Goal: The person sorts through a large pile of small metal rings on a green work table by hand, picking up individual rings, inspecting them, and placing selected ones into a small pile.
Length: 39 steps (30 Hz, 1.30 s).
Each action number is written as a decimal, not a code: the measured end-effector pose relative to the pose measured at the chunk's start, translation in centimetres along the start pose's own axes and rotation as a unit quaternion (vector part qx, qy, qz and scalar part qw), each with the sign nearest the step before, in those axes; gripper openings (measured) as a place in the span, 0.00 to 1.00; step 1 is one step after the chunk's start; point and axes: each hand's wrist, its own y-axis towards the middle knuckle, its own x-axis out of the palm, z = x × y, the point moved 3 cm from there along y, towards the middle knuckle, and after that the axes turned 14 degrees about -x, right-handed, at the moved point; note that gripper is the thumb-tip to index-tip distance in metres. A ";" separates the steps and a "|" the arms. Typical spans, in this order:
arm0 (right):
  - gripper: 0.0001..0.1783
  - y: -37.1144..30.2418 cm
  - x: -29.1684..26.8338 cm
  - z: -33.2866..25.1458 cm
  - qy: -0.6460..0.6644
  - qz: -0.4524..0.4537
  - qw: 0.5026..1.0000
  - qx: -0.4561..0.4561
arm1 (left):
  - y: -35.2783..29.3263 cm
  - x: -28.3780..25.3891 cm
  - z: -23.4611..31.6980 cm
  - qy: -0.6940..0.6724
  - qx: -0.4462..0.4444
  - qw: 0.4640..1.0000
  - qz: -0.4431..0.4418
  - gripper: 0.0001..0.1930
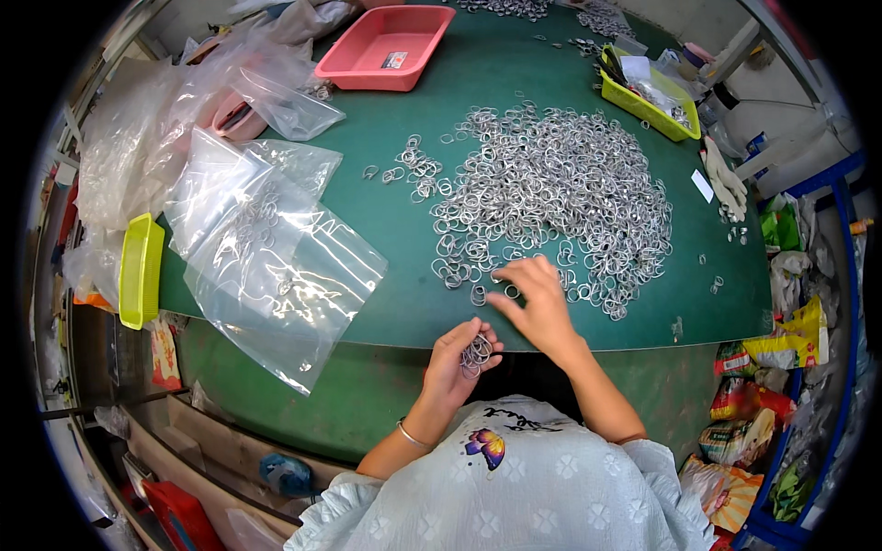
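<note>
A wide heap of small silver metal rings point(560, 184) covers the middle and right of the green table point(386, 303). My left hand point(450, 363), at the table's front edge, is closed around a bunch of rings point(475, 354) that show between thumb and fingers. Over the near edge of the heap is my right hand point(535, 303), thumb and forefinger apart, with no ring visible between them. A few loose rings point(478, 295) lie on the table just by its thumb tip. Its other fingers are partly hidden by the back of the hand.
Clear plastic bags point(276, 248), some rings in or under them, overhang the table's front left edge. A pink tray point(386, 46) stands at the back left, a filled yellow-green basket point(650, 96) at the back right. Another yellow-green basket point(141, 271) and a glove point(724, 179) flank the table.
</note>
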 end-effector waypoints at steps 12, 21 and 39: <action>0.04 -0.6 -0.3 0.5 0.077 0.086 0.991 0.067 | -0.5 0.1 0.7 0.081 0.076 0.994 0.016 0.16; 0.05 0.2 -0.3 -0.7 0.123 0.018 0.990 0.066 | 0.9 0.8 0.8 -0.021 0.020 0.996 -0.085 0.17; 0.14 0.6 -0.3 3.8 0.076 -0.027 0.992 0.097 | -0.1 -0.2 -0.1 -0.029 0.000 0.996 -0.087 0.09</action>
